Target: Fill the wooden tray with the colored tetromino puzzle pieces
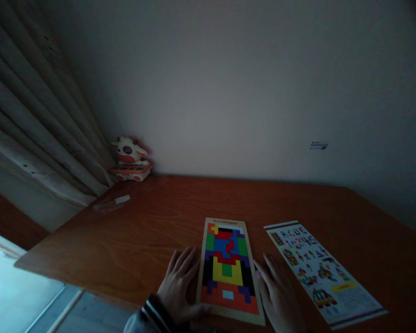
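A wooden block puzzle board (228, 316) lies flat on the table, its frame filled with coloured pieces in red, yellow, green, blue, black, purple and orange. One pale patch shows among the orange pieces near its front end. My left hand (180, 286) rests at the board's left side, fingers stretched out and thumb along the near left corner. At the right edge lies my right hand (279, 293), its fingers extended and the fingertips against or close to the frame. Neither hand holds anything that I can see.
A printed pattern sheet (324, 273) lies to the right of the board. At the table's back left corner sits a cow-shaped toy (131, 159), with a clear plastic wrapper (107, 206) nearer me. Curtains (38, 115) hang on the left. Behind the wooden table (152, 212) stands a wall.
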The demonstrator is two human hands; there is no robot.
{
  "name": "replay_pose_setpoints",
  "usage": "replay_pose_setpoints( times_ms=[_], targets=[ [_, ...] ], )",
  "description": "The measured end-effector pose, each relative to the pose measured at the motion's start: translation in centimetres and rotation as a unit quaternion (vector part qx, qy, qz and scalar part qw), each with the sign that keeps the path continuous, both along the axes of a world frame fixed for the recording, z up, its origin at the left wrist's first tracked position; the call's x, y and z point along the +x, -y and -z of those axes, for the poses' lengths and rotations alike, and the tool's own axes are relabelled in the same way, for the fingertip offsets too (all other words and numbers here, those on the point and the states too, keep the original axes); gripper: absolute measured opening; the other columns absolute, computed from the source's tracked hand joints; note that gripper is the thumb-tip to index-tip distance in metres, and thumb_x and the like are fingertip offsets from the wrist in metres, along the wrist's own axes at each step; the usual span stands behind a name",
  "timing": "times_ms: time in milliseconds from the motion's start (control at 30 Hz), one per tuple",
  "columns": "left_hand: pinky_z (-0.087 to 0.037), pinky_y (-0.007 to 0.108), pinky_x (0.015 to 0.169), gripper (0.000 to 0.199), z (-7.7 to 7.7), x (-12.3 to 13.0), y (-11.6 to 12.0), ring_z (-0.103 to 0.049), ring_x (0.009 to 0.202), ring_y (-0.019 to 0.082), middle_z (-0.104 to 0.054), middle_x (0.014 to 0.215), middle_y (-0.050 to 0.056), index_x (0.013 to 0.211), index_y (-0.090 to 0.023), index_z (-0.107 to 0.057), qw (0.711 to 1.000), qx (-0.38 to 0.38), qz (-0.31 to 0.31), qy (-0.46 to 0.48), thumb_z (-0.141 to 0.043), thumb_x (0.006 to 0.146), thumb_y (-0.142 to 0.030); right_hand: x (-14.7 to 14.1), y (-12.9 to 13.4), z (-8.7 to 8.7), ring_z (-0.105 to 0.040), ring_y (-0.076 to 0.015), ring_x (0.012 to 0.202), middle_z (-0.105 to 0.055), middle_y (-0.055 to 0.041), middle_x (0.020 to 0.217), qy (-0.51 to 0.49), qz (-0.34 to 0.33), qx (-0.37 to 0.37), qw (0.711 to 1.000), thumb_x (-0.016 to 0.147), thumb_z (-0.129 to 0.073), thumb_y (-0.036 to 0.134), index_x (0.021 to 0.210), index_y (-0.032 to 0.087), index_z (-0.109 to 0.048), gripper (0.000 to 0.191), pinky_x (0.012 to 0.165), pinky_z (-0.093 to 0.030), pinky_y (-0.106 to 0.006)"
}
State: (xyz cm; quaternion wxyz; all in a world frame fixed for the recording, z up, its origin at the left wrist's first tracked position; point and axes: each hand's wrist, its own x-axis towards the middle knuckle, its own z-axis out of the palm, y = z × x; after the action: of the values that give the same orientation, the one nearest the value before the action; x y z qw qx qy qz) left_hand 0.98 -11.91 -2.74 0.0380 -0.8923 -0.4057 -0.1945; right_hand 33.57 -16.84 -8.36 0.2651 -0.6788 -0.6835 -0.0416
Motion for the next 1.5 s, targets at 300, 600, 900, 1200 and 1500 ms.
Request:
replay_pose_setpoints(
  times_ms=[300, 600, 900, 1200, 1500],
  targets=[
    [-0.019, 0.062, 0.115, 0.121, -0.2, 0.3, 0.1, -0.037, 0.136, 0.042, -0.038, 0.151, 0.019, 0.149, -0.019, -0.035, 1.0, -0.026, 0.005, -0.014, -0.051, 0.054, -0.093, -0.3, 0.9, -0.1, -0.053, -0.0339, 0.126, -0.058, -0.0082, 0.138, -0.029, 0.004, 0.017, 0.999, 0.095, -0.039, 0.052, 0.122, 0.025, -0.066, 0.047, 0.103, -0.047, -0.051],
    [-0.022, 0.061, 0.115, 0.11, -0.2, 0.5, 0.0, -0.038, 0.136, 0.039, -0.039, 0.151, 0.017, 0.146, -0.022, -0.042, 1.0, -0.026, -0.008, -0.015, -0.053, 0.059, -0.089, -0.3, 1.1, -0.9, -0.053, -0.0348, 0.126, -0.057, -0.0087, 0.138, -0.045, -0.003, 0.018, 0.999, 0.092, -0.045, 0.056, 0.124, 0.027, -0.064, 0.047, 0.103, -0.047, -0.05],
    [-0.025, 0.06, 0.114, 0.09, 0.0, 1.0, 0.1, -0.043, 0.133, 0.037, -0.045, 0.147, 0.014, 0.14, -0.025, -0.05, 0.999, -0.011, -0.028, 0.019, -0.055, 0.069, -0.08, -0.6, 1.5, -1.2, -0.051, -0.0364, 0.128, -0.054, -0.0107, 0.141, -0.025, 0.01, 0.017, 0.999, 0.082, -0.057, 0.063, 0.131, 0.023, -0.057, 0.064, 0.102, -0.048, -0.051],
    [-0.032, 0.054, 0.112, 0.087, 0.5, -0.7, -0.9, -0.044, 0.134, 0.034, -0.04, 0.152, 0.011, 0.148, -0.024, -0.036, 0.999, 0.016, 0.037, -0.012, -0.054, 0.078, -0.073, -0.7, 1.6, -2.0, -0.046, -0.0326, 0.133, -0.047, -0.0106, 0.147, -0.007, 0.021, -0.055, 0.998, 0.084, -0.056, 0.058, 0.139, 0.02, -0.049, 0.068, 0.107, -0.044, -0.047],
    [-0.031, 0.051, 0.112, 0.087, 1.9, -0.9, -1.8, -0.046, 0.131, 0.033, -0.042, 0.15, 0.013, 0.149, -0.02, -0.036, 0.995, 0.092, 0.042, -0.02, -0.052, 0.08, -0.072, -0.6, 1.8, -1.7, -0.045, -0.0331, 0.135, -0.046, -0.0083, 0.149, 0.04, 0.026, -0.058, 0.997, 0.083, -0.057, 0.057, 0.141, 0.022, -0.048, 0.069, 0.105, -0.046, -0.047]
  ],
)
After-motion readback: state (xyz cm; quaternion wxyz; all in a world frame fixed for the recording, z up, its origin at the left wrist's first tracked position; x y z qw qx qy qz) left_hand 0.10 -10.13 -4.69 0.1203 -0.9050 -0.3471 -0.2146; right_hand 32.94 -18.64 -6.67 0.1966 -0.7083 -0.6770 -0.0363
